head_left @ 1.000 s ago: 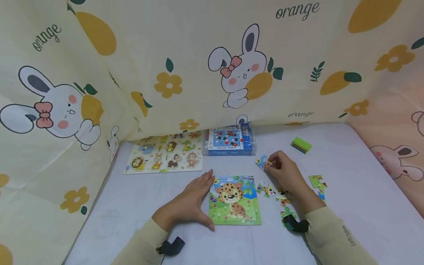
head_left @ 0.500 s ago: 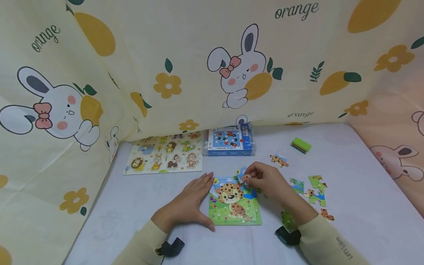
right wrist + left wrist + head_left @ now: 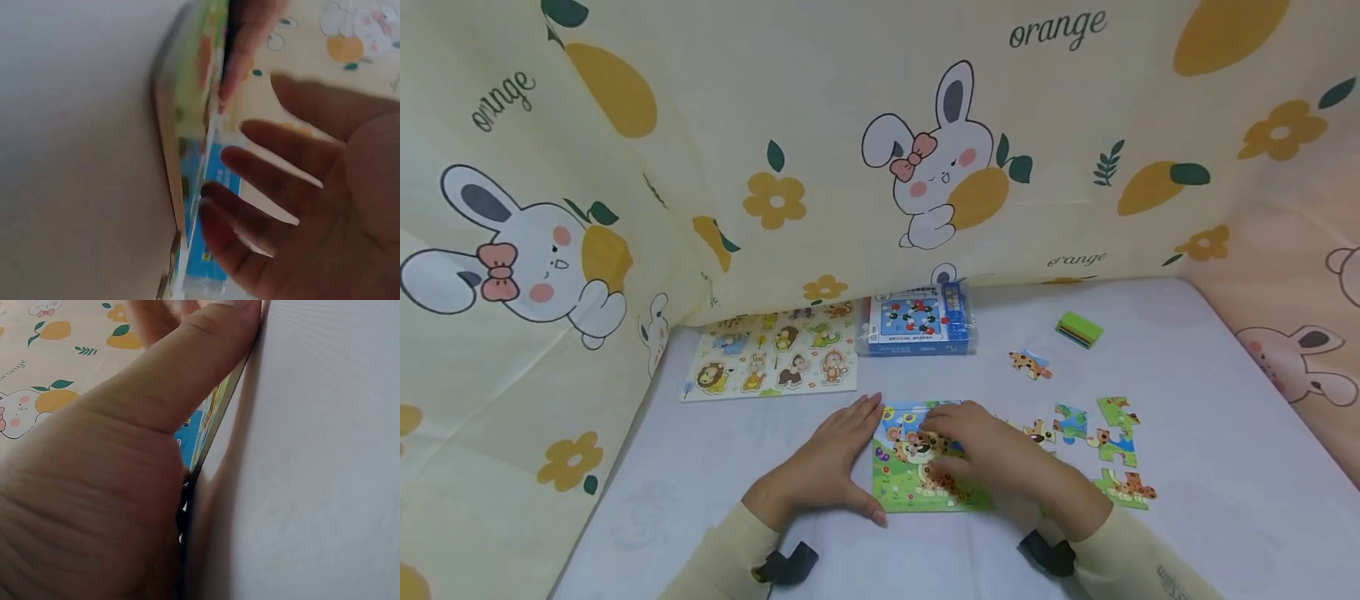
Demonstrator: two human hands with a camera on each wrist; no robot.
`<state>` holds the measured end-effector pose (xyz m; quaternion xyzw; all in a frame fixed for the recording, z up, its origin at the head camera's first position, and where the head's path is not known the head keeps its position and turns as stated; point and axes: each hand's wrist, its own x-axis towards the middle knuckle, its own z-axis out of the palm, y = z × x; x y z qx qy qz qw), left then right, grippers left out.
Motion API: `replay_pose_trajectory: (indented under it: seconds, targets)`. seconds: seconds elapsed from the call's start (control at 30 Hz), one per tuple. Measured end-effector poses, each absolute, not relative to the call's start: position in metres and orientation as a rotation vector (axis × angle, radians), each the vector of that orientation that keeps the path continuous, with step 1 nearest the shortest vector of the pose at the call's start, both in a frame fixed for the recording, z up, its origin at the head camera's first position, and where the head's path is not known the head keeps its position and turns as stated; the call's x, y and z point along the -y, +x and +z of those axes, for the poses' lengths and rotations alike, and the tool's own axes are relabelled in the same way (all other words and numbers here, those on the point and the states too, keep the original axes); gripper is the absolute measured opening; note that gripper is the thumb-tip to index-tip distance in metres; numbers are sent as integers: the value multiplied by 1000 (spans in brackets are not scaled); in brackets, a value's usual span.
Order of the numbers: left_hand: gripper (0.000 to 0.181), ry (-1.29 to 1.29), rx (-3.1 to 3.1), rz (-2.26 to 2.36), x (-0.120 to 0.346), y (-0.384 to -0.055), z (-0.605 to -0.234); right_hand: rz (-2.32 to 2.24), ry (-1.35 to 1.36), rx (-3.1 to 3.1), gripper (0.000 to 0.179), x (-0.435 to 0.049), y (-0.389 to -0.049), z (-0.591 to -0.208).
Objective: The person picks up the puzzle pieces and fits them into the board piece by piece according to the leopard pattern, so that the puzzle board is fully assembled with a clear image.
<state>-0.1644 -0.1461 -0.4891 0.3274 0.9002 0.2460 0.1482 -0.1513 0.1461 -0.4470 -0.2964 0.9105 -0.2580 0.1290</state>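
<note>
A square leopard puzzle board lies on the white table before me. My left hand rests flat along its left edge, thumb at the lower corner and fingers at the upper one. My right hand hovers over the right half, hiding much of the leopard. In the right wrist view its fingers are spread and loosely bent, with nothing between them, beside the board's face. A blue puzzle piece with a yellow spot lies on the board's upper left, by the right fingertips. The left thumb shows against the board's edge.
Several loose puzzle pieces lie to the right, among them a blue one, a green one and a spotted one. Behind stand an animal board, a blue boxed set and a small green block. A printed curtain hangs behind.
My right hand has brought the blue puzzle piece from the right of the board to its upper left and let go of it. The left hand has stayed in place.
</note>
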Motion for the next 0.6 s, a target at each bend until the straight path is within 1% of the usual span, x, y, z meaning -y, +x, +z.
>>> replay_pose_trajectory:
  seconds: [0.1, 0.17, 0.23, 0.4, 0.6]
  targets:
    - [153, 946, -2588, 707, 147, -164, -490, -605, -943, -2622, 63, -142, -141, -449]
    - [154, 949, -2589, 702, 147, -164, -491, -540, -945, -2625, 72, -140, -137, -451]
    - [153, 955, -2589, 701, 147, -164, -492, -508, -933, -2641, 77, -139, -134, -455]
    - [154, 951, -2585, 685, 146, -165, -494, -542, -945, -2637, 79, -135, -136, -464]
    - [153, 955, -2589, 674, 146, -165, -493, -579, -978, -2609, 72, -128, -142, -471]
